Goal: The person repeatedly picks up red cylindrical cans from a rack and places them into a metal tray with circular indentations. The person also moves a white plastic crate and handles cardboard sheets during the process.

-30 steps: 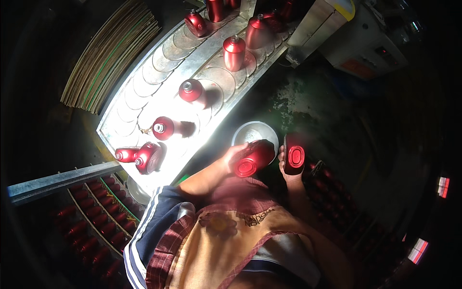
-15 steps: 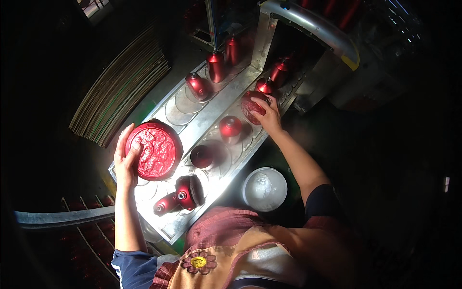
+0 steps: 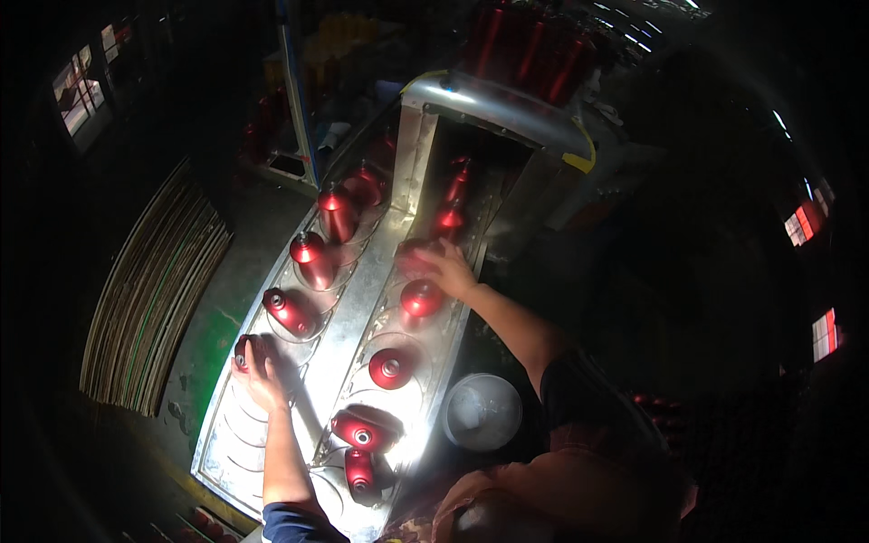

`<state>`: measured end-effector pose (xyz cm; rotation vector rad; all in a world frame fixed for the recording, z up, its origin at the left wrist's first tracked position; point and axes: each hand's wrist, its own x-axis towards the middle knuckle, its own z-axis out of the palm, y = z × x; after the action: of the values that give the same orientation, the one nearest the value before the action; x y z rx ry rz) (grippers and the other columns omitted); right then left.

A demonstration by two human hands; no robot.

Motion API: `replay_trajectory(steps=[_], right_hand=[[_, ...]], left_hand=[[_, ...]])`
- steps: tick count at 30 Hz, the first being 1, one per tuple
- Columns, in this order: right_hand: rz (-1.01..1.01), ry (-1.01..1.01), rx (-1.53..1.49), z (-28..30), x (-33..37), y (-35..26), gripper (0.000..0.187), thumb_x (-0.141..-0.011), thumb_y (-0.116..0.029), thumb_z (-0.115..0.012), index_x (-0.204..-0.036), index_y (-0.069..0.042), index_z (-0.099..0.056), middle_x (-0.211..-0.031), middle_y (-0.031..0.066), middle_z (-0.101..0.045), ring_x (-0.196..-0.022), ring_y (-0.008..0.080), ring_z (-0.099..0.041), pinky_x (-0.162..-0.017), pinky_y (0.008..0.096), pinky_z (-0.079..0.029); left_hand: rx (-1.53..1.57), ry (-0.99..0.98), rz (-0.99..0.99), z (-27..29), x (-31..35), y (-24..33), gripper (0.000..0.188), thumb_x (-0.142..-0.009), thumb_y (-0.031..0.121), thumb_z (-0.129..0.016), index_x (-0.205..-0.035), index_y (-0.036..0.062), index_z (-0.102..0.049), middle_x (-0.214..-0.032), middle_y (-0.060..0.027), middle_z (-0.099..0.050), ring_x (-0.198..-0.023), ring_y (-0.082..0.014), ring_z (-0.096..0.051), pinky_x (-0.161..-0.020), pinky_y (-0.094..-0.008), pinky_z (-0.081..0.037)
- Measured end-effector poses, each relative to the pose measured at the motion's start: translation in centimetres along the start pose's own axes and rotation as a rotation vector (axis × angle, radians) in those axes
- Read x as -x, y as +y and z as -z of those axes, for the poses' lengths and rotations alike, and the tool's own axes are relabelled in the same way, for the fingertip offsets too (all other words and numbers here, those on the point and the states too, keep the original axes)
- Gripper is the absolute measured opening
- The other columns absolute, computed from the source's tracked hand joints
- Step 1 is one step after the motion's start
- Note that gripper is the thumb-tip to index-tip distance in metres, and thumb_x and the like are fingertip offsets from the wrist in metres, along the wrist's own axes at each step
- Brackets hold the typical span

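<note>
My left hand (image 3: pixel 262 385) is closed around a red metallic bottle (image 3: pixel 243 353) at the left lane of a metal conveyor (image 3: pixel 342 321); its fingers hide part of the bottle. Farther along the right lane, my right hand (image 3: pixel 450 271) grips a rounded red flask (image 3: pixel 415 259), smeared by motion. Just nearer stands a red bottle (image 3: pixel 421 298), with another red bottle (image 3: pixel 391 368) below it. Beyond my left hand, a tilted flat red bottle (image 3: pixel 286 312) and an upright red bottle (image 3: pixel 312 259) stand in the left lane.
Two red bottles (image 3: pixel 363 429) sit at the near end of the right lane. A metal-framed tunnel opening (image 3: pixel 493 107) spans the far right lane. A white bucket (image 3: pixel 482 413) stands right of the conveyor. Stacked sheets (image 3: pixel 154 290) lie on the floor at left.
My left hand has lowered the round embossed red flask from above the conveyor to its left lane. My right hand still has its red flask. The head view has shifted.
</note>
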<state>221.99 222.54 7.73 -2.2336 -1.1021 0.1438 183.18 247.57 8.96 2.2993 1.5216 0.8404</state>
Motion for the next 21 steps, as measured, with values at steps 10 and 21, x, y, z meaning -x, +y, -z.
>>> replay_trajectory(steps=[10,21], right_hand=[[-0.189,0.021,-0.268,8.1,5.4,10.3,0.053,-0.082,0.001,-0.066,-0.132,-0.013,-0.057,-0.132,0.0111,-0.049,-0.121,0.0229,-0.049,-0.095,0.0349,-0.047],[-0.012,-0.308,-0.436,7.3,8.0,-3.3,0.066,-0.074,-0.003,-0.074,-0.136,-0.010,-0.052,-0.137,0.0100,-0.046,-0.125,0.0267,-0.047,-0.101,0.0368,-0.044]], left_hand=[[-0.111,0.078,0.047,-1.6,-1.9,3.6,0.069,-0.075,0.009,-0.074,-0.138,0.0249,-0.052,-0.142,-0.0170,-0.040,-0.123,-0.0374,-0.046,-0.103,-0.0432,-0.042],[-0.211,0.117,0.150,0.7,-0.9,1.5,0.071,-0.069,0.013,-0.083,-0.134,0.0269,-0.057,-0.139,-0.0148,-0.041,-0.126,-0.0343,-0.044,-0.105,-0.0425,-0.040]])
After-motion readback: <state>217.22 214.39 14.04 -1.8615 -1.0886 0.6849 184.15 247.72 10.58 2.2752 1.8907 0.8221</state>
